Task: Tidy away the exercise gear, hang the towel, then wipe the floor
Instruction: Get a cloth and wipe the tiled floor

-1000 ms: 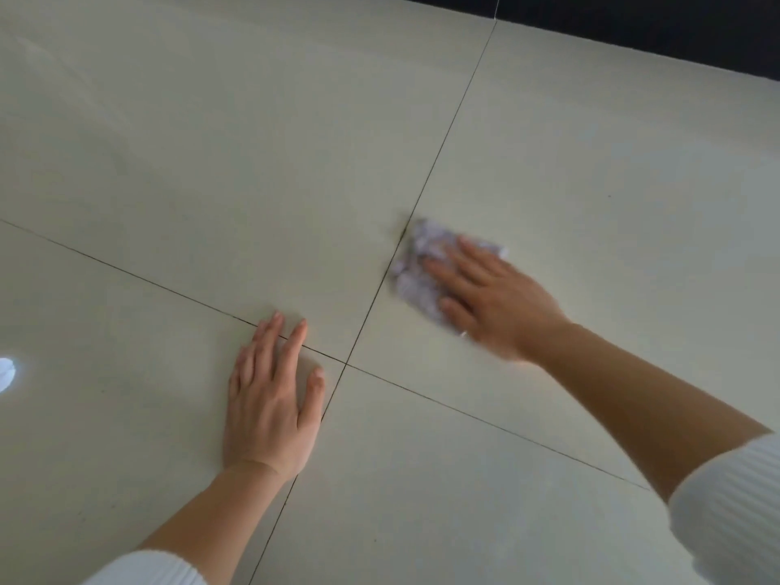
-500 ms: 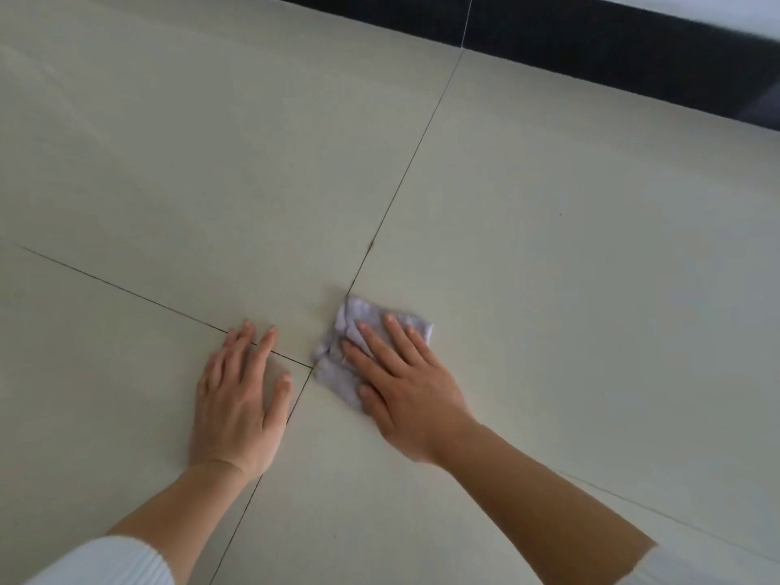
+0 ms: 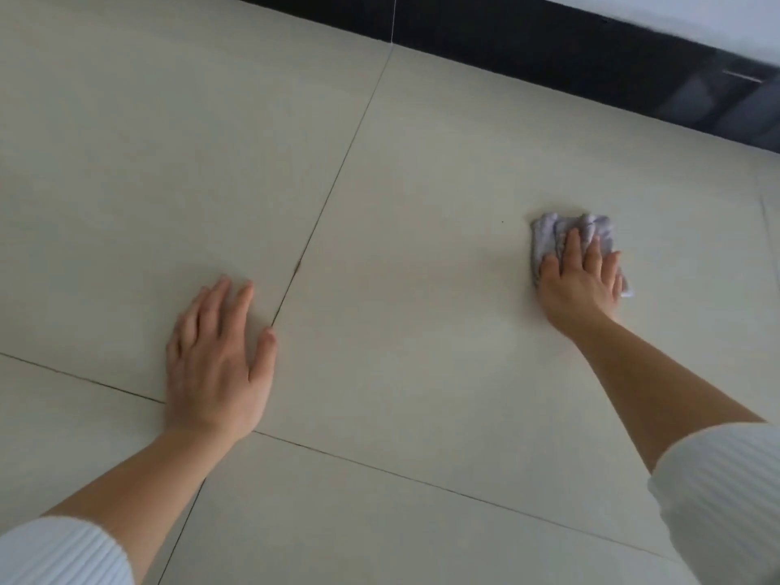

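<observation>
A crumpled pale lilac cloth (image 3: 553,234) lies on the cream tiled floor (image 3: 422,204) at the right. My right hand (image 3: 580,280) presses flat on it with straight fingers, covering its near half. My left hand (image 3: 219,361) rests flat on the floor at the lower left, fingers straight, beside the crossing of two grout lines. It holds nothing. Both forearms are bare, with white ribbed sleeves pushed up.
A dark skirting board (image 3: 548,52) runs along the far edge of the floor, with a white wall (image 3: 696,19) above it. Thin grout lines (image 3: 333,179) cross the tiles between my hands.
My right hand has slid the cloth from beside my left hand out to the right, away from the grout line. My left hand stays planted on the floor.
</observation>
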A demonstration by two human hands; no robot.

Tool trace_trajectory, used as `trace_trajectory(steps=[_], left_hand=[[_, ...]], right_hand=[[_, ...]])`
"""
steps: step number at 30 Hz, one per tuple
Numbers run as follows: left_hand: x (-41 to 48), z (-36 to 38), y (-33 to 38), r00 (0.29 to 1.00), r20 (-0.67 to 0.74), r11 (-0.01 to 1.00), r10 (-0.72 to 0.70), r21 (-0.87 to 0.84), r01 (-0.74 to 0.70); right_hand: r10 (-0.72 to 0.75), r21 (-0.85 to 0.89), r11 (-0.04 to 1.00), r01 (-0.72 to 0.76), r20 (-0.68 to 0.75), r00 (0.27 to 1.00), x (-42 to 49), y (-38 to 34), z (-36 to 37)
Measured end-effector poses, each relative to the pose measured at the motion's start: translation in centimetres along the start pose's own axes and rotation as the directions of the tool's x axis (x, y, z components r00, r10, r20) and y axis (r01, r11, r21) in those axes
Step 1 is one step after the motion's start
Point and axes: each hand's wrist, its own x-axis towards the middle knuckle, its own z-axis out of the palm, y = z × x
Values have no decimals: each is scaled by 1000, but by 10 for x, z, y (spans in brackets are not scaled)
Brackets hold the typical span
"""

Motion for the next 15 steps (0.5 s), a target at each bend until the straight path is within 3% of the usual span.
trace_trajectory(steps=[2, 3, 6, 10, 12, 13, 14, 15], left_hand=[[2, -1, 2, 1000, 9, 1000, -14, 2, 13], [2, -1, 3, 1000, 17, 1000, -15, 4, 15], [2, -1, 2, 999, 41, 999, -30, 21, 29], [3, -5, 4, 996, 75, 998, -49, 42, 46], [3, -6, 5, 995, 89, 998, -49, 44, 45], [4, -6, 5, 994, 91, 998, -52, 43, 49], [4, -6, 4, 994, 93, 998, -56, 42, 52], [4, -6, 4, 994, 95, 998, -59, 42, 55]], right_hand=[[46, 33, 998, -46, 7, 999, 13, -33, 3], [-10, 27, 1000, 9, 19, 1000, 13, -51, 7], [-370, -39, 927, 372, 51, 928, -14, -107, 28], [-749, -89, 623, 778, 221, 625, -78, -132, 48], [-852, -60, 448, 892, 275, 446, -79, -110, 47], [-871, -69, 401, 914, 279, 403, -69, -94, 46], [-868, -111, 403, 908, 268, 418, -55, -79, 43], [-846, -167, 455, 875, 225, 483, -37, -64, 40]])
